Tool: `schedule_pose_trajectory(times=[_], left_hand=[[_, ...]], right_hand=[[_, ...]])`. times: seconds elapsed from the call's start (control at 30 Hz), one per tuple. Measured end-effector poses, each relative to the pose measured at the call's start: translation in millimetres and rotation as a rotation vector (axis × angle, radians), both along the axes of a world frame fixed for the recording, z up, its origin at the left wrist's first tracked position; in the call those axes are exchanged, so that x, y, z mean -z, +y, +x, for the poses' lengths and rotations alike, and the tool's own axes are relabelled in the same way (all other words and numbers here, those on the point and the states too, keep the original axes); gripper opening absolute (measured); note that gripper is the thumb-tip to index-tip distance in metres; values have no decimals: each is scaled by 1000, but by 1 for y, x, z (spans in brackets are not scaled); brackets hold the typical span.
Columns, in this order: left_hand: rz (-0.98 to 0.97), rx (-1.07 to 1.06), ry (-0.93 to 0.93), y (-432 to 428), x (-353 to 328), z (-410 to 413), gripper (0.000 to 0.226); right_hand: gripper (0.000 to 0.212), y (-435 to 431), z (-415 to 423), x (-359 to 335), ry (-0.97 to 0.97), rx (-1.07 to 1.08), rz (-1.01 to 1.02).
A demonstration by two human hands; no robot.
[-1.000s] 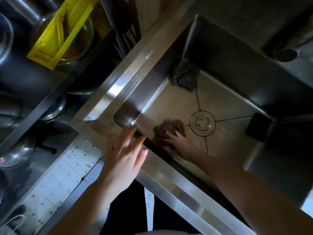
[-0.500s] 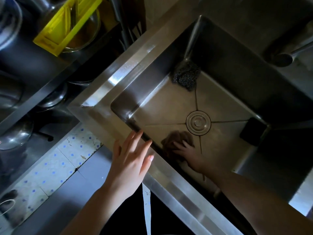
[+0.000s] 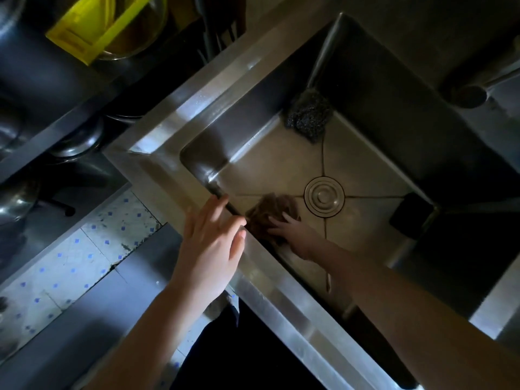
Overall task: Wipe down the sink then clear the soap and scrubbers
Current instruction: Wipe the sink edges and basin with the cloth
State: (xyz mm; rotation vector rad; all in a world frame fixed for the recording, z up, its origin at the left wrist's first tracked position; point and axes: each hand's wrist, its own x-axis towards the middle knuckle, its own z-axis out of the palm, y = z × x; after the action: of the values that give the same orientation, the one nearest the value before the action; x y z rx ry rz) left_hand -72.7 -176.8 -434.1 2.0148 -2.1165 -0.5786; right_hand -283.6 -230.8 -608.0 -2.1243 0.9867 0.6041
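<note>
A steel sink (image 3: 197,114) fills the middle of the view, with a round drain (image 3: 324,195) in its floor. My right hand (image 3: 292,232) presses a brown cloth (image 3: 267,209) flat against the sink floor near the front wall, fingers spread. My left hand (image 3: 211,243) rests with straight fingers on the sink's front rim. A dark steel-wool scrubber (image 3: 308,115) lies in the far left corner of the basin. A black block (image 3: 410,215), perhaps a sponge or soap, sits in the right corner.
A faucet spout (image 3: 470,95) hangs over the basin's far right. To the left stands a rack with a yellow tray (image 3: 92,32) over a glass bowl, and metal bowls (image 3: 76,139) below. Tiled floor (image 3: 70,263) shows at lower left.
My right hand has slid the cloth along the front of the sink floor toward the drain. My left hand has settled onto the front rim.
</note>
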Motion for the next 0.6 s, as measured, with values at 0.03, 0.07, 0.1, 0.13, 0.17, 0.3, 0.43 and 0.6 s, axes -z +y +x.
schedule_pose_trajectory(times=[0.03, 0.07, 0.1, 0.13, 0.17, 0.3, 0.43, 0.6], left_hand=[[4, 12, 3, 1, 0, 1, 11], [0, 25, 2, 2, 1, 2, 12], [-9, 39, -5, 4, 2, 3, 13], [-20, 53, -20, 5, 3, 2, 13], [-32, 68, -43, 5, 4, 0, 12], [-42, 78, -120, 8, 7, -9, 22], [-44, 126, -109, 25, 8, -18, 37], [-43, 179, -48, 50, 3, -34, 38]], right_hand=[[65, 11, -13, -1, -4, -20, 4], [67, 22, -27, -2, 6, -47, 18], [70, 33, -41, -3, 32, -83, 44], [72, 43, -54, -4, 63, -115, 71], [71, 53, -67, -5, 90, -135, 88], [68, 77, -98, -7, 180, -184, 119], [72, 72, -88, -6, 155, -168, 77], [65, 36, -26, -2, 44, -15, -33]])
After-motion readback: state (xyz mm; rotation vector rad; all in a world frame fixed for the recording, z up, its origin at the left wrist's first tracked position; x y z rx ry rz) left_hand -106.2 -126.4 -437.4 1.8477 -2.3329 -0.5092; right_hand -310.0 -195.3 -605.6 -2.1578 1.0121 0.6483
